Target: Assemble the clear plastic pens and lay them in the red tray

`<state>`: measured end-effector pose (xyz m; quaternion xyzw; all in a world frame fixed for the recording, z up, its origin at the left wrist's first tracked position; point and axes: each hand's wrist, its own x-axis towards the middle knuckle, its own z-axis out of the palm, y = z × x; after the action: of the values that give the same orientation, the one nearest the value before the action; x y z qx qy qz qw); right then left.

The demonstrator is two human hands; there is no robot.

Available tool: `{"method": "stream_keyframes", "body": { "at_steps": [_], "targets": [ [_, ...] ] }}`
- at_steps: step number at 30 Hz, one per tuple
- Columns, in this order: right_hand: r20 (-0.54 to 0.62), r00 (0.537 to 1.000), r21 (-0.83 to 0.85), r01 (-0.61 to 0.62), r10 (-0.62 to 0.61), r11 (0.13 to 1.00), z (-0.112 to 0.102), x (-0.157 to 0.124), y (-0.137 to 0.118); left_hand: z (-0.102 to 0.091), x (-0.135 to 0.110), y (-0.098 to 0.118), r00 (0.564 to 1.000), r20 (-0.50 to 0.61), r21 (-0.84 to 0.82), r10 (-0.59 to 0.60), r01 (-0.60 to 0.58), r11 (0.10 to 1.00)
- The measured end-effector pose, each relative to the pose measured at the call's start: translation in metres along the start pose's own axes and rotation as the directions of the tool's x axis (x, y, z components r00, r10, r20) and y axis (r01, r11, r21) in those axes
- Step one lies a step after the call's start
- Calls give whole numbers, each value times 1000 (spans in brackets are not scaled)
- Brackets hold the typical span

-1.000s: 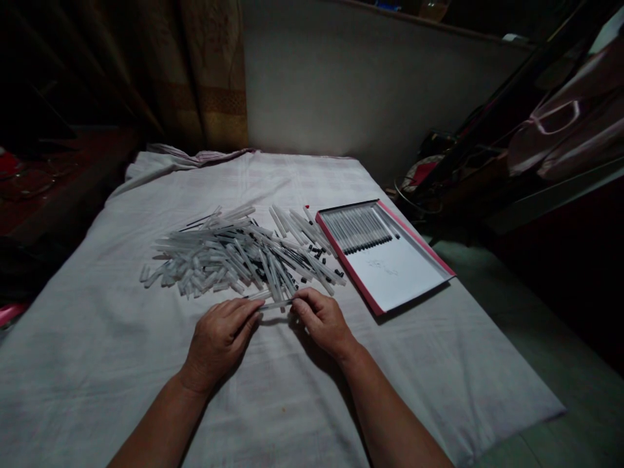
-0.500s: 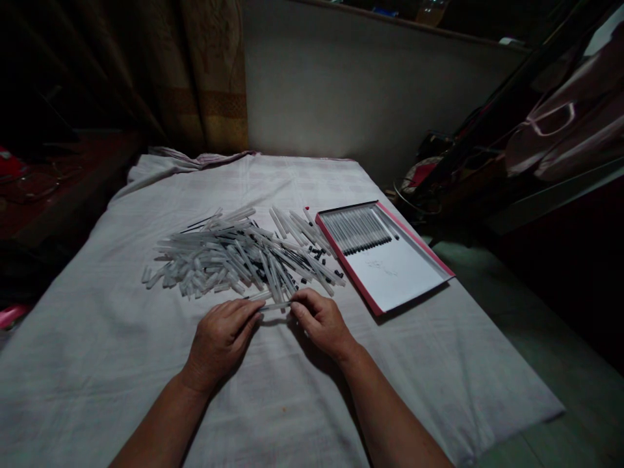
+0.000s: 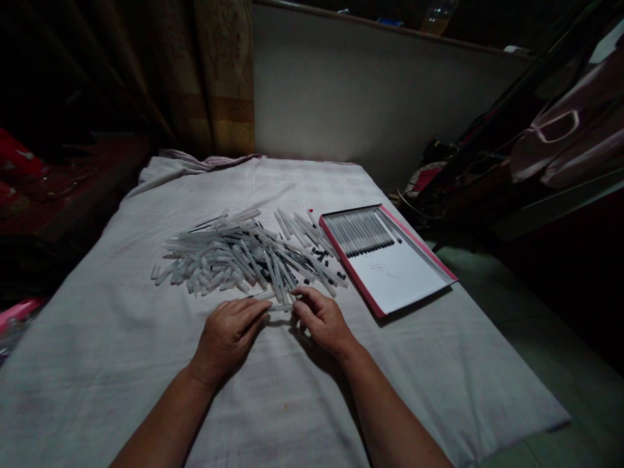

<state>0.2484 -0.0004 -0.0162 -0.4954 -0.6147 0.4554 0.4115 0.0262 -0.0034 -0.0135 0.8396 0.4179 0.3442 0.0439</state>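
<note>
A heap of clear plastic pens and loose black caps lies on a white cloth. Just in front of the heap, my left hand and my right hand each pinch one end of a single clear pen, which lies level between them, close above the cloth. To the right sits a flat red-edged box with a row of finished pens lined up at its far end.
The cloth covers a raised pad that ends at the right over a greenish floor. A pale wall and a curtain stand behind. Dark clutter and pink fabric lie at the right, a dark bench at the left.
Both hands stay on the same pen and barely move. The view has shifted slightly, so everything sits a little further right and lower.
</note>
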Motion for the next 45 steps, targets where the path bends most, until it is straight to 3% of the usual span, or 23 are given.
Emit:
{"method": "stream_keyframes", "body": {
  "at_steps": [11,18,25,28,30,33,37,42,45],
  "targets": [
    [42,997,-5,67,-67,998,2,1,0,5,-4,-6,997,-57,-56,-48,45,997],
    [-26,999,65,-17,19,998,6,4,2,6,-3,-3,996,-87,2,-19,19,1000],
    [-104,995,141,13,1,990,13,6,7,6,-3,-2,998,-66,60,14,-10,998],
    [-238,968,240,-17,75,971,11,10,7,1,-2,-15,985,-144,65,-100,110,992],
    [-295,938,361,-66,181,930,8,14,5,-5,0,-27,982,-135,138,-133,152,979],
    [-265,915,507,-138,306,851,4,21,0,-12,5,-42,990,-4,308,-138,133,942],
    [-193,915,585,-183,355,790,0,28,-10,-15,16,-51,987,95,444,-132,76,893],
    [-151,910,642,-208,387,738,-2,30,-15,-21,22,-46,990,99,446,-98,44,894],
    [-151,908,668,-199,392,717,-3,28,-12,-24,13,-36,996,17,370,-87,75,926]
  ]
}}
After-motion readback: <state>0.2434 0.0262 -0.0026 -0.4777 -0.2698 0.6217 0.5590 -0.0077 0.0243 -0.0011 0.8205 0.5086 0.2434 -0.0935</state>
